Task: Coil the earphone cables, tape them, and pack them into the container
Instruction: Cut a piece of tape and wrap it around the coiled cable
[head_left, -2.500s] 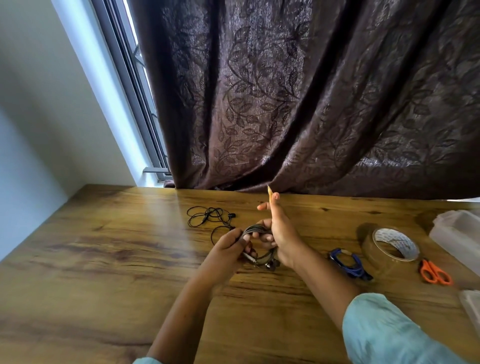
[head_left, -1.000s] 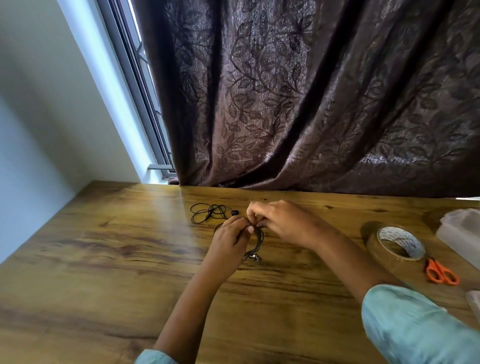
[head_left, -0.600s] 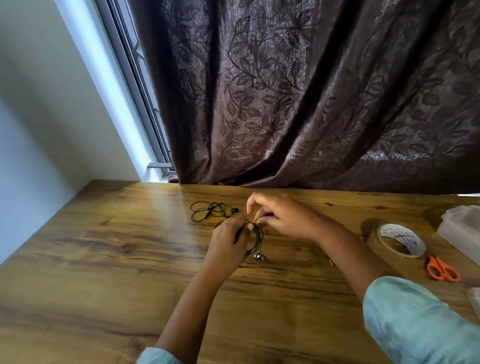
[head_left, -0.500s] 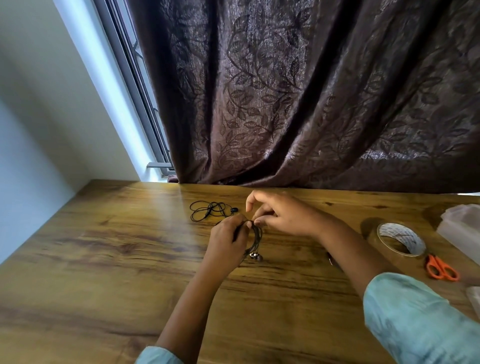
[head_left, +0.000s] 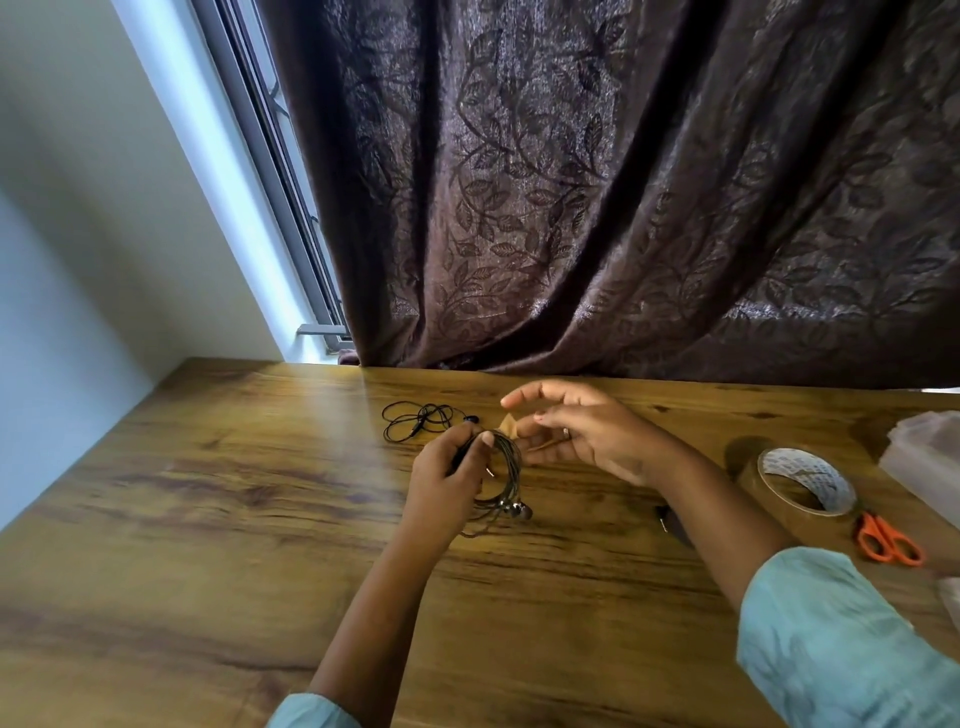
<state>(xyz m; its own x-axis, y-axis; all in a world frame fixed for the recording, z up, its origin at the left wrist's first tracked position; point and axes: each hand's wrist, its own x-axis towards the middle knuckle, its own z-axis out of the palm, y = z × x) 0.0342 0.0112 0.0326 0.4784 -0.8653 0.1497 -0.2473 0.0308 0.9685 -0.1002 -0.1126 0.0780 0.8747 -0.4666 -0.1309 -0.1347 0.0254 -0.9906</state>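
Nearest us, over the wooden table (head_left: 208, 493), the left hand (head_left: 447, 486) has its fingers curled round the coiled earphone cable (head_left: 508, 475), thumb pressed on the loops, with the earbuds (head_left: 519, 512) hanging at the bottom of the coil. Just right of it we see the right hand (head_left: 587, 434), fingers apart and nearly straight, gripping nothing; a tan tape piece (head_left: 510, 426) sits at its fingertips by the coil (stuck to which, we cannot tell). Off to the right lie orange scissors (head_left: 888, 538), a tape roll (head_left: 802, 480) and the translucent container (head_left: 924, 452). Farther back lies a loose black earphone (head_left: 421, 422), then the brown curtain (head_left: 597, 208).
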